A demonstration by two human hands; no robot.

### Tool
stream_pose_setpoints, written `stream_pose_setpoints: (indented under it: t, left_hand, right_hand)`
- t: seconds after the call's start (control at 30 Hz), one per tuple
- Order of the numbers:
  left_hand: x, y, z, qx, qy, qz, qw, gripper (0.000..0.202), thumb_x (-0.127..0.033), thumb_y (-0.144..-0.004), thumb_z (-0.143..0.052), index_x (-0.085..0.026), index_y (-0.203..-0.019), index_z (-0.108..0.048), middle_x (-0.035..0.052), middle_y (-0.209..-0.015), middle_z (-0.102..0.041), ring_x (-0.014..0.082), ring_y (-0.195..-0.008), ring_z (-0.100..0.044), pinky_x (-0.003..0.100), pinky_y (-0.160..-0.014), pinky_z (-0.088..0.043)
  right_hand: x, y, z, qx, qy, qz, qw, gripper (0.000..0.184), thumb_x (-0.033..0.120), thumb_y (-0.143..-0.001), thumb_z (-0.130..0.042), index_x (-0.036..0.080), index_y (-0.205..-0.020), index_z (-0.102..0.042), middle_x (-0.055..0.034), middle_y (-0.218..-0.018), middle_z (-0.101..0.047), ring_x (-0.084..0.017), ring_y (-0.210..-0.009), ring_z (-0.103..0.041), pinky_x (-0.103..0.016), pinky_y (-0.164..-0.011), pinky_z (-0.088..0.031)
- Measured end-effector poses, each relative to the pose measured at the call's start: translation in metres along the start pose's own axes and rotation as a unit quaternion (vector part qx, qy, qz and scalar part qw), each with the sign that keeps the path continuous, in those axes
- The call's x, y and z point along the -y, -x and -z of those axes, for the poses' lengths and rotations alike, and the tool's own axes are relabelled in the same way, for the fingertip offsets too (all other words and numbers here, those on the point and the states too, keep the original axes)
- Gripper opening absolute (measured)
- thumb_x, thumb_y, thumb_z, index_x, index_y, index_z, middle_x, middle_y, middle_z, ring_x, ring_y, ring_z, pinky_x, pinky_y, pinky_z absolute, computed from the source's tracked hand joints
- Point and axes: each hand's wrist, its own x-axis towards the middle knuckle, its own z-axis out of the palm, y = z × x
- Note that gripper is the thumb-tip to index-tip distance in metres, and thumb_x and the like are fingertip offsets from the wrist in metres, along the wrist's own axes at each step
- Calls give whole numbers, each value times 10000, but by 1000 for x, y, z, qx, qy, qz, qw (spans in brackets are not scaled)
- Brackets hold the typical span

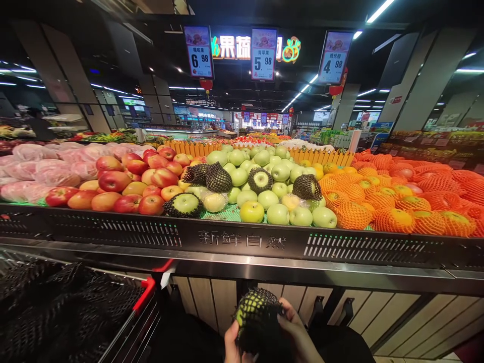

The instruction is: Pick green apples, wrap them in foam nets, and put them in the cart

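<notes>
In the head view, a green apple (252, 305) half sheathed in a black foam net (260, 330) is held low between both hands, just below the steel edge of the display stand (242, 242). The left hand (232, 348) is closed around the lower left of the net, with only its upper part seen at the picture's bottom edge. The right hand (298, 333) is curled over the right side, its fingertips (284, 311) pinching the net's rim against the fruit.

Directly above the hands, the middle bin is filled with green apples (278, 214), several wrapped in black nets (218, 177). Up and to the left of the hands, red apples (113, 181) are heaped, with bagged fruit (56, 171) beyond them. Up and to the right, oranges in orange nets (393, 219) are piled. Close at the left of the hands, a shopping cart (145, 295) with a red rim is loaded with loose black nets (64, 307).
</notes>
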Motion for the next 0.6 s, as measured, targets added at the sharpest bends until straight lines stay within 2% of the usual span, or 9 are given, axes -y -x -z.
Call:
stream_pose_setpoints:
  t: [0.07, 0.13, 0.17, 0.23, 0.3, 0.43, 0.5, 0.6]
  left_hand:
    - [1, 0, -1, 13, -32, 4, 999, 630, -662, -656, -765, -151, -1024, -787, 150, -1157, -732, 432, -1326, -499, 573, -1160, -347]
    - [-1, 1, -2, 30, -77, 3, 997, 648, -671, -666, -759, -131, -1025, -784, 166, -1215, -708, 429, -1359, -463, 563, -1204, -274]
    - [-3, 1, -3, 37, -97, 4, 995, 664, -676, -678, -749, -126, -1051, -775, 169, -1240, -696, 424, -1371, -452, 555, -1220, -242]
    - [-7, 1, -4, 43, -127, 17, 991, 678, -661, -710, -733, -135, -1137, -745, 159, -1263, -686, 407, -1375, -454, 545, -1233, -211]
    - [-10, 1, -6, 41, -159, 45, 985, 653, -627, -751, -717, -154, -1201, -714, 141, -1253, -693, 384, -1357, -483, 542, -1228, -220]
    - [-17, 1, -8, 30, -262, 84, 961, 545, -561, -816, -686, -175, -1201, -708, 114, -1206, -716, 354, -1282, -560, 537, -1191, -304]
    - [-19, 1, -8, 18, -306, 96, 947, 553, -588, -820, -665, -167, -1174, -719, 116, -1184, -722, 356, -1263, -574, 537, -1165, -350]
    - [-20, 1, -12, -8, -352, 94, 931, 583, -629, -812, -639, -153, -1135, -733, 127, -1161, -728, 358, -1272, -569, 528, -1138, -392]
  right_hand:
    - [6, -1, 9, -25, 75, 32, 996, 267, 283, -733, -849, 232, -928, -674, 16, -850, -706, -119, -740, -645, -220, -698, -475]
    - [15, 3, 15, -29, 139, 73, 987, 387, 334, -719, -848, 259, -1070, -704, -35, -1046, -738, -191, -990, -672, -282, -879, -501]
    - [19, 8, 15, -9, 138, 80, 987, 489, 413, -716, -832, 263, -1163, -701, -69, -1190, -719, -241, -1147, -636, -337, -1000, -473]
    - [28, 19, 12, 57, 85, 58, 993, 680, 597, -723, -748, 248, -1301, -661, -114, -1391, -624, -325, -1353, -507, -452, -1170, -334]
    - [34, 31, 7, 95, 59, 5, 994, 814, 652, -678, -762, 259, -1374, -610, -118, -1461, -563, -362, -1405, -449, -512, -1208, -255]
    - [43, 44, 1, 45, 201, -36, 978, 943, 419, -524, -954, 293, -1386, -592, -106, -1512, -502, -356, -1463, -363, -501, -1233, -182]
    - [46, 44, 3, 55, 231, -42, 970, 936, 391, -541, -952, 293, -1395, -581, -110, -1485, -527, -348, -1452, -383, -495, -1231, -180]
    - [48, 41, 5, 92, 233, -51, 967, 1042, 384, -513, -962, 291, -1450, -516, -118, -1469, -533, -344, -1425, -427, -510, -1223, -190]
